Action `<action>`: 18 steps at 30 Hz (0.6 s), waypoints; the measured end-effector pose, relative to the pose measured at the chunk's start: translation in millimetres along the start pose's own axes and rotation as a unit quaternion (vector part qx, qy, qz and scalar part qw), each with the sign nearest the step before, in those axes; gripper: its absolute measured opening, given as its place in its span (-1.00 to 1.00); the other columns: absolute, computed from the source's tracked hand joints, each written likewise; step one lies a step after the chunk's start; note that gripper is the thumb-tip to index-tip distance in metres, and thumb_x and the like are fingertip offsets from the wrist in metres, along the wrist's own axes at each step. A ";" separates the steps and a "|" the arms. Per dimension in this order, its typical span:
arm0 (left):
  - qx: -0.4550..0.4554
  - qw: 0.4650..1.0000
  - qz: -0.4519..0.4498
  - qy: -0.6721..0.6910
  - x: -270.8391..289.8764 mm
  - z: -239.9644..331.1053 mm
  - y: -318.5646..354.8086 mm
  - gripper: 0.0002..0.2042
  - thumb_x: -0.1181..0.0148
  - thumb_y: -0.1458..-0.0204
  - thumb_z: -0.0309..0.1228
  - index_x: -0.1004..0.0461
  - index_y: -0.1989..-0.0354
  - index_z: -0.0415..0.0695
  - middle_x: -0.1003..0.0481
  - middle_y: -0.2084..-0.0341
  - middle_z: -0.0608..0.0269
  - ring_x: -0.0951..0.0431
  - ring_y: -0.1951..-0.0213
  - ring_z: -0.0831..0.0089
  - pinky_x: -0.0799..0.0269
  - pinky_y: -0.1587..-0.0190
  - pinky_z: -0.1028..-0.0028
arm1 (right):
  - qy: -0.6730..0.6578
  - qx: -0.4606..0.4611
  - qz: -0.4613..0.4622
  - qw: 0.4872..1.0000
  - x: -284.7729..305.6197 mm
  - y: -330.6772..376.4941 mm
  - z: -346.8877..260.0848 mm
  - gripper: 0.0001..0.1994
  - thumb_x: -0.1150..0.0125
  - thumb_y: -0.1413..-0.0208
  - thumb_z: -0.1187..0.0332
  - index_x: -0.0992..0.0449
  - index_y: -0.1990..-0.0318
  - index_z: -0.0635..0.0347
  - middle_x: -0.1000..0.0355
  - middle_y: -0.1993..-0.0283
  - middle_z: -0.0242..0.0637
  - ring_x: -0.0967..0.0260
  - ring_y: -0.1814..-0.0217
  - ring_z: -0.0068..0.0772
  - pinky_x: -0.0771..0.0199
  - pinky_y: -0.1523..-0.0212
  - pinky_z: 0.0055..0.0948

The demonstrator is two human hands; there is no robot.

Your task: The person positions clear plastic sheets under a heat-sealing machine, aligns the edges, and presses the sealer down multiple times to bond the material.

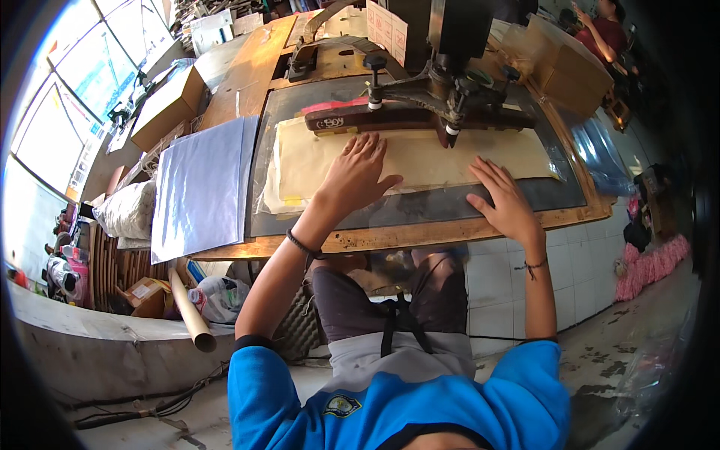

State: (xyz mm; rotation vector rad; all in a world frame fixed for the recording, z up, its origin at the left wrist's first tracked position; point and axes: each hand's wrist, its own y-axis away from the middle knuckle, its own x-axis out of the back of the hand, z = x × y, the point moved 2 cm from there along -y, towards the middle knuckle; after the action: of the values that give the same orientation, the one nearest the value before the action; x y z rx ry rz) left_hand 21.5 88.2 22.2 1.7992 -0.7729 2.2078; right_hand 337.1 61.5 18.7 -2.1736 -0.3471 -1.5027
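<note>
Both palms are down on a cream sheet of paper (431,159), which lies over a clear plastic film on a dark mat (420,214). My left hand (355,171) rests on the sheet's left half, fingers stretched and thumb out, fingertips close to a long dark bar (405,120). On the right part of the sheet, my right hand (504,201) is spread, with nothing held in it. The bar crosses the sheet's far edge below a black press head (457,45) with adjusting knobs. A strip of pink-red material (330,107) shows behind the bar.
Clear bluish plastic sheets (202,180) overhang the wooden table edge (360,241) at left. A cardboard box (169,109) stands beyond them; another box (568,75) is at far right. A person (600,34) sits in the back right. A cardboard tube (190,311) leans below the table.
</note>
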 end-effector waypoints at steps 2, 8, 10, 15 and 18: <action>0.016 1.000 0.002 0.007 2.5 -3.2 6.9 -0.23 -0.18 -0.24 0.03 -0.22 -0.41 -0.37 -0.28 -0.37 -0.20 -0.19 -0.44 -0.08 -0.07 -0.52 0.14 | -0.010 0.008 0.010 1.000 3.1 12.2 -0.8 -0.39 -0.16 -0.34 -0.02 -0.36 -0.38 0.19 -0.18 -0.54 -0.08 0.01 -0.62 -0.03 -0.04 -0.57 -0.07; 0.038 0.994 0.048 0.089 5.3 30.7 36.6 -0.38 -0.32 -0.17 -0.17 -0.39 -0.33 -0.28 -0.48 -0.01 -0.03 -0.43 -0.18 0.01 -0.27 -0.34 0.16 | -0.035 0.002 -0.005 0.999 26.7 29.0 -2.7 -0.57 -0.30 -0.26 0.14 -0.54 -0.17 0.19 -0.40 -0.37 -0.15 -0.25 -0.47 -0.07 -0.20 -0.46 -0.13; 0.037 0.993 0.080 0.079 6.9 35.2 40.4 -0.43 -0.36 -0.14 -0.28 -0.43 -0.31 -0.27 -0.50 0.12 0.01 -0.52 -0.05 0.08 -0.38 -0.23 0.21 | -0.032 0.012 -0.007 0.999 30.0 21.3 -1.6 -0.66 -0.34 -0.22 0.20 -0.59 -0.06 0.19 -0.49 -0.24 -0.19 -0.34 -0.34 -0.08 -0.24 -0.40 -0.14; 0.126 0.912 0.046 0.388 5.6 37.2 43.3 -0.48 -0.31 -0.15 -0.55 -0.42 -0.32 -0.30 -0.50 0.30 0.23 -0.60 0.17 0.42 -0.51 -0.02 0.40 | -0.078 0.100 0.093 0.988 24.7 -4.1 -40.8 -0.72 -0.37 -0.18 0.28 -0.61 0.01 0.18 -0.55 -0.11 -0.24 -0.43 -0.21 -0.11 -0.29 -0.34 -0.14; 0.155 0.811 0.062 0.561 5.8 42.3 48.5 -0.46 -0.27 -0.17 -0.64 -0.35 -0.35 -0.34 -0.49 0.31 0.30 -0.60 0.17 0.51 -0.54 -0.01 0.44 | -0.055 0.153 0.138 0.977 17.1 -27.0 -63.6 -0.66 -0.35 -0.20 0.17 -0.61 -0.06 0.12 -0.53 -0.18 -0.21 -0.42 -0.23 -0.11 -0.30 -0.36 -0.09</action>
State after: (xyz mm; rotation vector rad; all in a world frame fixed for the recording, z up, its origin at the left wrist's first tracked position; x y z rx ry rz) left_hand 34.0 24.9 20.0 0.2162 -0.2397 2.9575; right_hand 279.6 51.0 59.3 -1.9694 -0.2796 -1.1020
